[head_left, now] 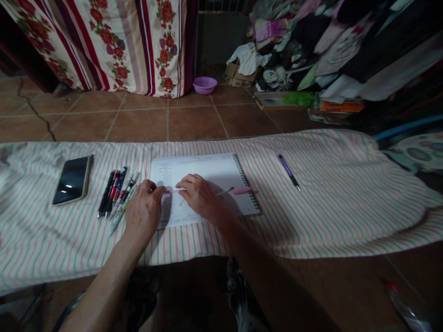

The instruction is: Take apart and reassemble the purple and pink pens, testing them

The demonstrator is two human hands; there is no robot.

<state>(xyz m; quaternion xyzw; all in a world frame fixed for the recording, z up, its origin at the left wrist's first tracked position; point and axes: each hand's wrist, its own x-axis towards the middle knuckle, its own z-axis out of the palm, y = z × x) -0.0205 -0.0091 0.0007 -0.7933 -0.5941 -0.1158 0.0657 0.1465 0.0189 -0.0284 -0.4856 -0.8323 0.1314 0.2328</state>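
Note:
Over a spiral notebook (221,166) both hands meet at a thin pink pen part (171,191). My left hand (145,203) pinches its left end between thumb and fingers. My right hand (199,196) is closed on the other end, its fingertips partly hiding the piece. A pink pen barrel (241,190) lies on the page near the spiral binding. Beside that barrel is a thin dark-tipped stick (225,191), partly behind my right hand; its kind is unclear. Several pens (114,191) lie side by side left of my left hand.
A striped cloth (328,198) covers the low surface. On it are a phone (72,180) at the left and a purple pen (289,172) at the right. Beyond, a purple basin (205,85) stands on the tiled floor near a floral curtain (121,46) and piled clothes (273,27).

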